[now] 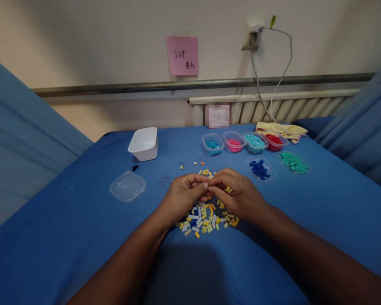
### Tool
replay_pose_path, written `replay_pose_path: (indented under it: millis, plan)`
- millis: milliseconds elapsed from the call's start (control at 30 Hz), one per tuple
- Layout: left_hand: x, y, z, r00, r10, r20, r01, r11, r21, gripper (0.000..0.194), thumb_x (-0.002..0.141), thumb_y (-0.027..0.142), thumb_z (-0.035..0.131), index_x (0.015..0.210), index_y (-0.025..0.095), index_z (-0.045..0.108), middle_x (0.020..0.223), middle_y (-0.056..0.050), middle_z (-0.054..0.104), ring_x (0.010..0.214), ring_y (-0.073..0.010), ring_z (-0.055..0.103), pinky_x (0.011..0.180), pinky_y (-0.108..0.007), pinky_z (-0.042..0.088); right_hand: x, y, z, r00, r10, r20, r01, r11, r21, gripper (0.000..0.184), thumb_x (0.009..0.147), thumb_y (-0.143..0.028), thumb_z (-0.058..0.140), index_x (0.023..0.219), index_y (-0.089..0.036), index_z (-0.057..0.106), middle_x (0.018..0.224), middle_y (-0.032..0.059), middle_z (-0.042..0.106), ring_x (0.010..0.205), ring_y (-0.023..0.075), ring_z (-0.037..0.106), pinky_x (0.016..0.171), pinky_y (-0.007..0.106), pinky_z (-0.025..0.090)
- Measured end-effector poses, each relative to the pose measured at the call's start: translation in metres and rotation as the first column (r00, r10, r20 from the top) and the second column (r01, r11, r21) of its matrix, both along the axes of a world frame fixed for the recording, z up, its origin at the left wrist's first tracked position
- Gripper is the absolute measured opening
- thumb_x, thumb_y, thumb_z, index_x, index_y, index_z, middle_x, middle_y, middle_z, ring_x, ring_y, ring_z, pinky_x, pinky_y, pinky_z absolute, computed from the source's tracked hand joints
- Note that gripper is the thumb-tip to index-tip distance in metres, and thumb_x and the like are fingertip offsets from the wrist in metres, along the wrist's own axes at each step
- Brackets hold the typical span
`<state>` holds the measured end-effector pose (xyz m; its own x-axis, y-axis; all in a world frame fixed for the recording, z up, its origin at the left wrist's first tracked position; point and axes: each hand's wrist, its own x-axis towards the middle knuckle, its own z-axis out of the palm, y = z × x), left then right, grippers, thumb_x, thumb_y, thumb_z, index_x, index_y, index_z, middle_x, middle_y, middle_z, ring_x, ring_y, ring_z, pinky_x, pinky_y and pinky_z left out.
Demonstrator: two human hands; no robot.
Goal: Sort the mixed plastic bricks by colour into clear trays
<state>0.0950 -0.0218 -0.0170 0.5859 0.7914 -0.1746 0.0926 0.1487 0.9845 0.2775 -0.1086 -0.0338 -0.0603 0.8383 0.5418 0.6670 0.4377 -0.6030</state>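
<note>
Head view, hands: Left hand (186,192) and right hand (241,192) met at pinched fingertips; whether they gripped a piece could not be told.
Bricks (205,223): lay loose on the sheet (82,220) beneath the hands, partly hidden; small, mostly oblong, yellow, white and blue.
Forearms (131,258): cut off by the frame.
Notice (219,116): pixelated, unreadable.
Black item (135,168): too small to identify.
White tub (143,154): opaque, round-cornered.
Lid (128,186): clear, flat.
Towel (266,126): yellow, crumpled.
</note>
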Motion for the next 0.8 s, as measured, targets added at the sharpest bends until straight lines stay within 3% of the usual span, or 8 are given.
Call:
replay_pose_path:
  millis: [167, 267, 300, 400, 500, 600, 700, 800]
  plan:
    - [0.002, -0.002, -0.002, 0.999, -0.026, -0.024, 0.026, 0.999, 0.023, 0.033, 0.085, 0.041, 0.086, 0.103, 0.015, 0.079, 0.094, -0.007, 0.081, 0.075, -0.0143, 0.072, 0.073, -0.028, 0.06, -0.002, 0.0, 0.002, 0.989, -0.018, 0.146, 0.014, 0.999, 0.032, 0.014, 0.105, -0.016, 0.061, 0.109, -0.023, 0.073, 0.108, 0.0094, 0.079, 0.103, 0.0242, 0.073, 0.091, 0.038, 0.058]
    - [-0.006, 0.008, -0.007, 0.991, 0.002, -0.133, 0.032, 0.968, 0.251, 0.027, 0.096, 0.038, 0.073, 0.113, 0.018, 0.079, 0.103, -0.008, 0.083, 0.09, -0.0202, 0.077, 0.084, -0.034, 0.061, 0.013, 0.002, 0.004, 0.985, -0.08, 0.154, 0.081, 0.997, -0.001, 0.016, 0.103, -0.017, 0.062, 0.111, -0.022, 0.074, 0.105, 0.008, 0.079, 0.096, 0.0224, 0.074, 0.087, 0.035, 0.057]
    - [-0.011, 0.014, -0.009, 0.981, 0.047, -0.188, 0.031, 0.919, 0.392, 0.025, 0.1, 0.035, 0.069, 0.116, 0.019, 0.079, 0.108, -0.008, 0.083, 0.098, -0.022, 0.077, 0.091, -0.037, 0.061, 0.024, 0.003, 0.004, 0.979, -0.136, 0.153, 0.141, 0.99, -0.022, 0.017, 0.101, -0.017, 0.063, 0.112, -0.022, 0.075, 0.103, 0.0072, 0.08, 0.092, 0.0216, 0.075, 0.084, 0.033, 0.057]
    - [-0.024, 0.031, -0.014, 0.908, 0.206, -0.364, 0.155, 0.642, 0.751, 0.025, 0.104, 0.026, 0.061, 0.12, 0.023, 0.081, 0.12, -0.007, 0.082, 0.116, -0.0259, 0.073, 0.105, -0.043, 0.055, 0.075, 0.003, 0.001, 0.889, -0.377, 0.26, 0.413, 0.906, -0.098, 0.022, 0.094, -0.019, 0.067, 0.112, -0.021, 0.078, 0.098, 0.0068, 0.081, 0.082, 0.0219, 0.074, 0.075, 0.032, 0.053]
    - [-0.027, 0.037, -0.016, 0.819, 0.221, -0.529, 0.393, 0.456, 0.799, 0.028, 0.106, 0.022, 0.058, 0.121, 0.023, 0.081, 0.121, -0.008, 0.081, 0.117, -0.0271, 0.07, 0.105, -0.045, 0.053, 0.127, 0.0, -0.008, 0.709, -0.499, 0.498, 0.64, 0.752, -0.156, 0.019, 0.092, -0.021, 0.066, 0.104, -0.02, 0.082, 0.095, 0.0098, 0.083, 0.084, 0.0269, 0.075, 0.069, 0.034, 0.046]
    - [-0.019, 0.035, -0.013, 0.706, 0.242, -0.665, 0.577, 0.348, 0.739, 0.028, 0.106, 0.022, 0.06, 0.124, 0.023, 0.08, 0.121, -0.01, 0.079, 0.116, -0.0301, 0.067, 0.1, -0.046, 0.05, 0.157, -0.002, -0.02, 0.659, -0.469, 0.588, 0.688, 0.691, -0.22, 0.022, 0.093, -0.021, 0.064, 0.103, -0.022, 0.083, 0.096, 0.0095, 0.084, 0.084, 0.0283, 0.075, 0.068, 0.035, 0.043]
    - [-0.008, 0.031, -0.008, 0.595, 0.288, -0.75, 0.698, 0.278, 0.66, 0.026, 0.107, 0.025, 0.059, 0.118, 0.021, 0.082, 0.114, -0.012, 0.076, 0.11, -0.0317, 0.065, 0.093, -0.045, 0.047, 0.163, -0.003, -0.027, 0.682, -0.425, 0.596, 0.666, 0.698, -0.264, 0.023, 0.093, -0.024, 0.066, 0.106, -0.024, 0.085, 0.099, 0.0087, 0.085, 0.084, 0.0281, 0.075, 0.067, 0.035, 0.042]
    - [-0.002, 0.031, -0.002, 0.524, 0.321, -0.789, 0.759, 0.245, 0.604, 0.03, 0.11, 0.025, 0.054, 0.105, 0.021, 0.084, 0.105, -0.013, 0.075, 0.104, -0.0314, 0.065, 0.09, -0.045, 0.044, 0.155, -0.002, -0.023, 0.67, -0.45, 0.59, 0.675, 0.7, -0.233, 0.022, 0.095, -0.029, 0.068, 0.108, -0.024, 0.085, 0.101, 0.0102, 0.085, 0.084, 0.0286, 0.075, 0.068, 0.035, 0.044]
